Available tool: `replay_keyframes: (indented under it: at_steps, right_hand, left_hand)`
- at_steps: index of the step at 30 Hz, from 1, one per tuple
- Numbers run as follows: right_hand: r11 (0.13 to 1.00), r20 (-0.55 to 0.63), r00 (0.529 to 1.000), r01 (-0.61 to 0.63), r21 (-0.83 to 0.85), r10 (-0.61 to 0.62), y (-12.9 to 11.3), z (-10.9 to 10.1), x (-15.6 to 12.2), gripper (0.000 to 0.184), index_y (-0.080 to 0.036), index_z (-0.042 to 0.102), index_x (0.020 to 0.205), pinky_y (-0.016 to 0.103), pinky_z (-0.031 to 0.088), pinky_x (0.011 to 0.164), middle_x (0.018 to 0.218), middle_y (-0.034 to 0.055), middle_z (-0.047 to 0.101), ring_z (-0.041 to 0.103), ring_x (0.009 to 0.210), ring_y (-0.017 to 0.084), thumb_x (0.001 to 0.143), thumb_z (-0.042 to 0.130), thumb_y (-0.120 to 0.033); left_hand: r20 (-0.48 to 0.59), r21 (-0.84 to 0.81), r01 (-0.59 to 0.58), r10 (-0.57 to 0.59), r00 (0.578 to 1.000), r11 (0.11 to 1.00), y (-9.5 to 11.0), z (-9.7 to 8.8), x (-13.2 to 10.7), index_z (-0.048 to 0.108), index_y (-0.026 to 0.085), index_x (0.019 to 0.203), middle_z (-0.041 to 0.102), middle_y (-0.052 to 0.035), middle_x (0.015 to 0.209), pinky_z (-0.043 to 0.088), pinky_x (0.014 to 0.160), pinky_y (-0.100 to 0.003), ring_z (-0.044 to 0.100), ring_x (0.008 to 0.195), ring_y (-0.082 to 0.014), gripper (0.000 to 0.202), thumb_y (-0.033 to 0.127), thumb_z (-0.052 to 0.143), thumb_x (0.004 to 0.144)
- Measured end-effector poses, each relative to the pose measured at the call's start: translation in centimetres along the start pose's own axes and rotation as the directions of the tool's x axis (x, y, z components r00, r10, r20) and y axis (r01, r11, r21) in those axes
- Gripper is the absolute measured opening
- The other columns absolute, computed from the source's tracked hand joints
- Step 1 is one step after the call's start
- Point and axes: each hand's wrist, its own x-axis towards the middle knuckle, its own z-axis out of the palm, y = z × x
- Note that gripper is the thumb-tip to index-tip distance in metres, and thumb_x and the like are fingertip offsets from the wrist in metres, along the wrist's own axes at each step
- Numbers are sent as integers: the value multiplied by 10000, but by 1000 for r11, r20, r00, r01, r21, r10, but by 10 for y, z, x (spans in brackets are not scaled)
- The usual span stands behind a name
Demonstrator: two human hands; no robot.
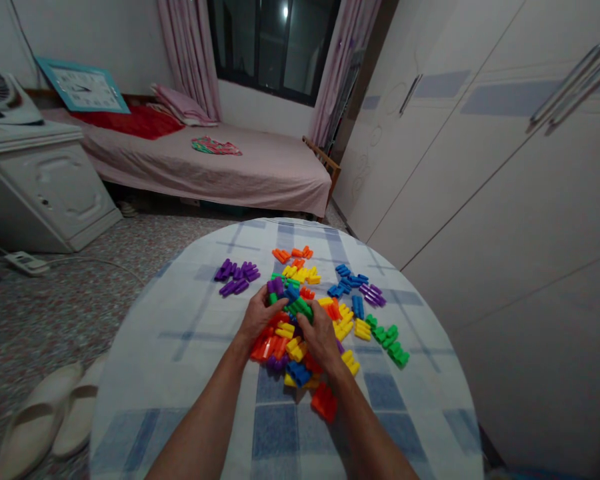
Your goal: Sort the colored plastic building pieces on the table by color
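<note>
Colourful ribbed plastic building blocks cover the middle of a round table. My left hand is closed around purple and green blocks at the heap's far side. Opposite it, the fingers of my right hand grip a green block. A blue block sits between the two hands; whether it is joined to the others I cannot tell. Under and between my hands lies a mixed heap with orange-red blocks, yellow blocks and a blue block. My palms hide part of it.
Sorted clusters ring the heap: purple blocks at left, orange blocks at the back, blue blocks and green blocks at right. A checked cloth covers the table. Beyond stand a bed and wardrobe; slippers lie left.
</note>
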Motion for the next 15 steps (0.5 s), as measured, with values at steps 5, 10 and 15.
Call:
replay_keyframes:
  at_steps: [5,10,15]
  right_hand:
    - [999,0,999,43,-20,-43,-3,4,-1,426,-148,483,1096,373,482,894,1105,74,530,515,1018,134,806,447,-458]
    - [995,-21,998,49,-90,-51,0,-4,-7,413,-153,491,1085,363,484,890,1099,72,534,517,1006,126,810,440,-458]
    - [975,-136,990,-55,-214,26,38,-49,-27,427,-145,484,1092,367,486,883,1090,72,535,519,1004,131,806,447,-460]
  left_hand:
    - [22,-25,50,-49,999,998,0,2,-4,473,147,1131,574,-23,1058,547,876,-234,552,946,-34,491,469,507,761]
    - [-68,-111,46,-53,996,993,-2,-1,-2,467,148,1134,577,-22,1036,551,857,-228,554,934,-33,502,486,492,764]
    - [-208,-139,-32,2,978,990,-2,-9,3,484,139,1101,575,-19,1031,545,863,-225,549,935,-29,481,484,490,765]
